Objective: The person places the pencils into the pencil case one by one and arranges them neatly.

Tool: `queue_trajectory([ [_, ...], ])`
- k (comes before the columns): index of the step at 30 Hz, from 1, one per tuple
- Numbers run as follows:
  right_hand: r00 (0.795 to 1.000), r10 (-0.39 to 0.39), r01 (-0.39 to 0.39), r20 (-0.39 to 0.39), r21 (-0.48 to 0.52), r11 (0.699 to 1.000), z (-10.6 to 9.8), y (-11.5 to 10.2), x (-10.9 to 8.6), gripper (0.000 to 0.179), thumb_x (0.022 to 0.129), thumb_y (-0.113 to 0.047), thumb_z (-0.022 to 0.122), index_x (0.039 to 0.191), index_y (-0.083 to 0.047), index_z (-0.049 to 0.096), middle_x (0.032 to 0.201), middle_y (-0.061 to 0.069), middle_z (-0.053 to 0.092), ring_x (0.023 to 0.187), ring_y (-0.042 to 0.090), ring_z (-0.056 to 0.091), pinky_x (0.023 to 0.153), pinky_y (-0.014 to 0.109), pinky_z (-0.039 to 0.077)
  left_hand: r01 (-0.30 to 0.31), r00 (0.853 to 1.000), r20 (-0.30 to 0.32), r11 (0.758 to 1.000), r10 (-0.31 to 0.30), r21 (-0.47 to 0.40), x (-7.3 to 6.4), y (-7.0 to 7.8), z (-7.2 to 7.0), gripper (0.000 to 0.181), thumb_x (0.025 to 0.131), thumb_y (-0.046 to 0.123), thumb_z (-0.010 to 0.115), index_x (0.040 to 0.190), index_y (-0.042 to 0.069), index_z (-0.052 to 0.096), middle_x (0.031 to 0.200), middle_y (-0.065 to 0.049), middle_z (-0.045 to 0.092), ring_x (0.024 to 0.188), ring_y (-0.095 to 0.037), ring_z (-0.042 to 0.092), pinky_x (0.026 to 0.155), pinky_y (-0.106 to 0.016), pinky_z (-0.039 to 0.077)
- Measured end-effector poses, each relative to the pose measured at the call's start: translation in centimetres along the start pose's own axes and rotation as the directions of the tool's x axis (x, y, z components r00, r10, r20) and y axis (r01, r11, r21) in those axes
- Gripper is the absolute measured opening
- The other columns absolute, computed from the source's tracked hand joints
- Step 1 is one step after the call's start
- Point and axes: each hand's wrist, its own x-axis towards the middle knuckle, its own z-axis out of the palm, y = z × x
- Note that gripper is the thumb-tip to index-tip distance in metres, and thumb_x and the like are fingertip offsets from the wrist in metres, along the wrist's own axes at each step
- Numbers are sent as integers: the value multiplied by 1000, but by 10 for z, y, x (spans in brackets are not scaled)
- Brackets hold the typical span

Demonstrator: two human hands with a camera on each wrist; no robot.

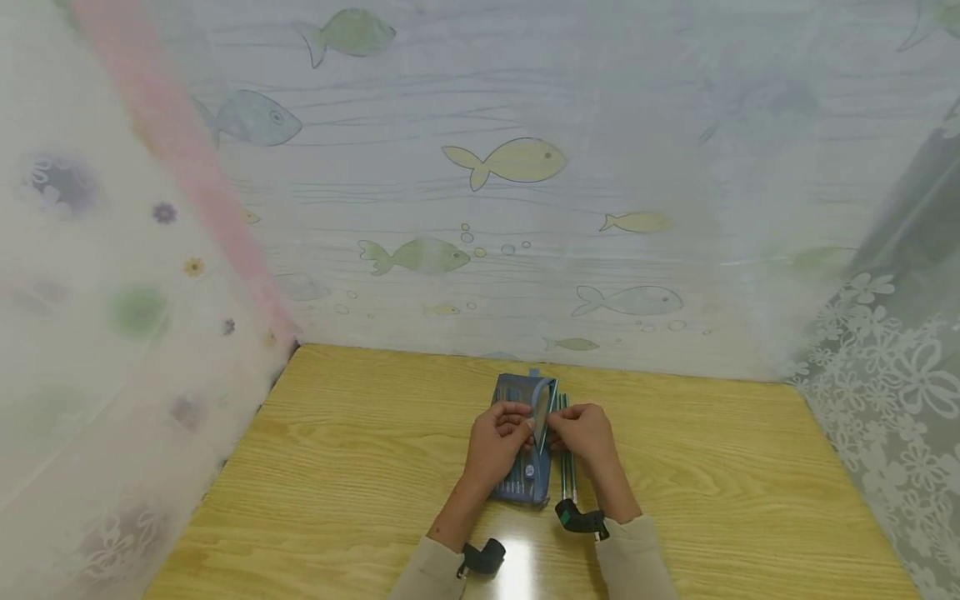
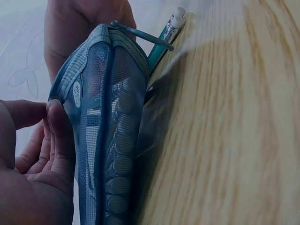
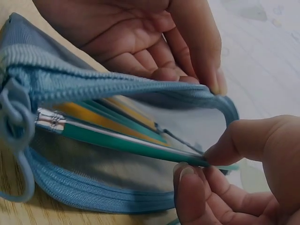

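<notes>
A blue mesh zip pencil case (image 1: 513, 384) lies on the table with its zipped side apart, and several pencils show through the mesh. My left hand (image 1: 491, 450) pinches the edge of the opening between thumb and forefinger. In the right wrist view, a green pencil (image 3: 112, 139) with a silver ferrule lies within the opening, and my right hand (image 3: 253, 173) pinches it near its far end. Yellow and green pencils (image 3: 101, 119) lie deeper inside. A blue zip pull (image 3: 18, 122) hangs at the near end of the case.
Green pencils (image 1: 568, 479) lie on the wood-grain table (image 1: 712, 467) just right of the case, partly under my right hand. Behind the table hangs a fish-print curtain (image 1: 517, 267); flowered sheets (image 1: 135, 375) stand at both sides.
</notes>
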Motion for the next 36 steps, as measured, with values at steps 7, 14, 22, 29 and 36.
queue_trajectory([
  [7,999,-11,12,33,-5,1000,2,2,-2,20,93,-3,68,98,14,75,75,16,73,62,24,72,60,37,64,4,1000,2,1000,-4,-6,0,-1,0,20,101,1,70,121,-5,69,99,-20,70,74,-12,69,70,-29,64],
  [14,999,-22,23,42,-18,1000,3,3,-1,18,95,-4,68,96,13,76,74,16,73,62,24,72,60,36,64,1,1000,13,1000,-1,-8,0,-3,-1,21,102,3,71,122,-4,69,101,-22,70,75,-13,68,70,-30,64],
  [22,994,-50,55,92,-54,997,3,2,-2,20,97,-4,67,100,14,76,80,17,76,68,29,75,63,39,65,7,1000,11,1000,-7,-7,1,-5,-1,22,102,3,71,122,-5,69,101,-22,70,75,-12,68,69,-26,62],
  [29,992,-60,68,111,-70,995,1,2,-1,20,98,-4,66,103,13,75,84,20,77,72,32,76,65,41,65,0,1000,11,1000,0,-5,2,-4,-2,21,101,3,71,121,-4,69,100,-22,70,75,-13,68,69,-26,62],
  [36,996,-58,63,60,-81,995,-10,6,5,17,94,-5,67,102,8,74,85,18,76,69,29,75,64,39,65,-6,1000,8,1000,6,1,3,-3,-3,20,101,1,71,120,-4,69,99,-23,70,74,-12,68,69,-29,63],
])
